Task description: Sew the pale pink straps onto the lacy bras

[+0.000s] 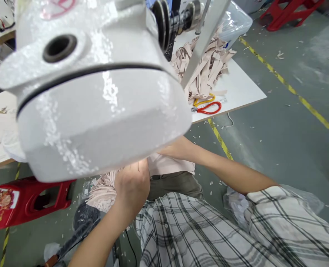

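The white head of a sewing machine point(106, 122) fills the upper left and middle of the view and hides its needle area. Just below its lower edge, my left hand point(133, 181) is closed, its fingers curled at the side of a pale pink piece of fabric point(168, 165). Its fingertips are tucked out of sight. My right hand point(172, 149) reaches in from the right over the same fabric; its fingers are hidden behind the machine head. The fabric hangs down over my lap between both hands.
Pale pink fabric strips point(206, 70) lie heaped on the white table point(242, 87), beside red-handled snips point(210, 108) and a yellow-handled tool point(205, 99). A clear plastic bin point(236, 22) stands behind. Left are a red stool point(28, 200) and a bundle of pink pieces point(102, 193).
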Demonstrator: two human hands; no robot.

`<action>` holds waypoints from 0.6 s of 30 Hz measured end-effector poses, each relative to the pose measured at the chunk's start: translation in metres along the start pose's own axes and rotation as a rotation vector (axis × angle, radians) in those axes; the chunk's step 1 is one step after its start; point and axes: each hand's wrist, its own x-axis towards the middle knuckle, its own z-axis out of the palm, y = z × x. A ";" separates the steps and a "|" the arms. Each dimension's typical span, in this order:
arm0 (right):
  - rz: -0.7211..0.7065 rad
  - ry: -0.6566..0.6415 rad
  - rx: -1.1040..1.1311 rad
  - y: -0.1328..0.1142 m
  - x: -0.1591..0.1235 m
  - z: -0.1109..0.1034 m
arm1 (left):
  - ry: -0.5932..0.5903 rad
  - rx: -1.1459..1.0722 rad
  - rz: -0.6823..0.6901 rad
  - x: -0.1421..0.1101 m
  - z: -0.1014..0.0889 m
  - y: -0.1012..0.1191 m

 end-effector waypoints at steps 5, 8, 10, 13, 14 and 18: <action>0.001 -0.002 0.006 0.000 0.002 0.002 | -0.011 -0.026 0.000 -0.003 -0.002 -0.005; -0.023 -0.016 0.009 0.001 0.003 0.005 | -0.038 -0.017 -0.034 -0.006 -0.001 -0.008; -0.011 -0.023 0.013 0.002 0.002 0.004 | -0.046 -0.044 -0.046 -0.007 0.001 -0.008; 0.024 -0.045 0.031 0.005 0.001 0.000 | -0.056 -0.089 -0.041 -0.009 0.003 -0.007; 0.019 -0.047 0.035 0.005 0.001 -0.001 | -0.063 -0.092 -0.047 -0.010 0.004 -0.008; -0.050 -0.007 0.040 0.003 0.001 0.004 | -0.107 -0.115 -0.145 -0.016 0.007 -0.012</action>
